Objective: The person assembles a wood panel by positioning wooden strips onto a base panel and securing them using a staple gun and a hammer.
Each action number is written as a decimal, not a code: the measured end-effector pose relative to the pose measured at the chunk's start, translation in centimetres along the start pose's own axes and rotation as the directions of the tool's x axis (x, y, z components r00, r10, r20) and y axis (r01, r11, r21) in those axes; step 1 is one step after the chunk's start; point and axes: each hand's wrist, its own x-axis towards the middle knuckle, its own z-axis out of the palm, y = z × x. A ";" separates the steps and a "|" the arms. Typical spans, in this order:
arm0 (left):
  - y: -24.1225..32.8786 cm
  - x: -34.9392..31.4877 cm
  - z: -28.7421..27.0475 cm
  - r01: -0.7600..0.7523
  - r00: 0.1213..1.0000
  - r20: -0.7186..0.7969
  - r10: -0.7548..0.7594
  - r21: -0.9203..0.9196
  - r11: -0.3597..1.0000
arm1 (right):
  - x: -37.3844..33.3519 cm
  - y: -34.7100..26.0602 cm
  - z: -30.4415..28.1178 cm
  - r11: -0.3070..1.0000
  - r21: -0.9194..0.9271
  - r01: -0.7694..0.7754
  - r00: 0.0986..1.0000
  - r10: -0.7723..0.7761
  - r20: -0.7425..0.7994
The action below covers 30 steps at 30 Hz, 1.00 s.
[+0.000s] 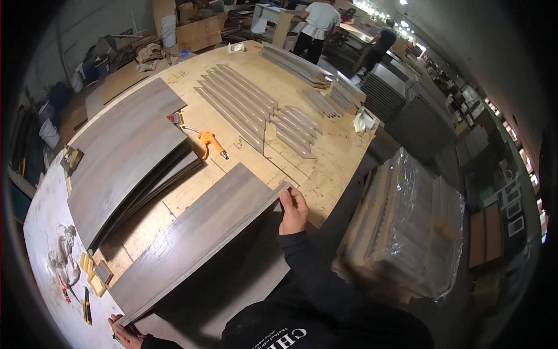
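Note:
A grey-brown wood-grain panel (192, 221) lies near the front edge of the workbench. Along its near edge runs a narrow trim strip (232, 225) of the same colour, its right end reaching past the panel's corner. My right hand (294, 210) pinches that right end between thumb and fingers. At the lower left, my left hand (125, 333) is closed round the strip's other end, partly cut off by dark shadow. Beyond the panel, an orange air blow gun (210, 144) rests on the wooden bench top (343, 157).
A stack of wider panels (131, 151) stands at the left. Several trim strips (232, 104) lie in rows farther back. A utility knife (87, 306) and red-handled pliers (64, 291) lie at the left edge. A plastic-wrapped bundle (407, 232) stands on the right; people (321, 26) work behind.

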 end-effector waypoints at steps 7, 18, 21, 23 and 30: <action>-0.3 -0.7 0.2 -0.135 0.985 -0.098 0.140 0.060 0.989 | 0.2 5.9 -3.0 0.933 -0.325 0.154 0.985 -0.172 -0.025; -3.9 -6.8 5.3 -0.398 0.896 -0.203 0.394 0.023 0.917 | 2.6 9.7 -9.8 0.936 -0.329 0.122 0.990 -0.089 0.113; -5.4 -7.4 3.9 -0.160 0.967 -0.180 0.183 0.137 0.978 | 1.9 8.7 -8.0 0.925 -0.349 0.150 0.970 -0.069 0.235; -7.1 -7.4 3.3 -0.127 0.972 -0.158 0.173 0.262 0.957 | 2.3 10.0 -8.9 0.910 -0.372 0.182 0.962 -0.088 0.257; -6.9 -6.2 1.8 0.044 0.992 0.111 -0.054 0.097 0.994 | 2.8 4.9 -6.6 0.737 -0.642 0.212 0.836 0.203 0.509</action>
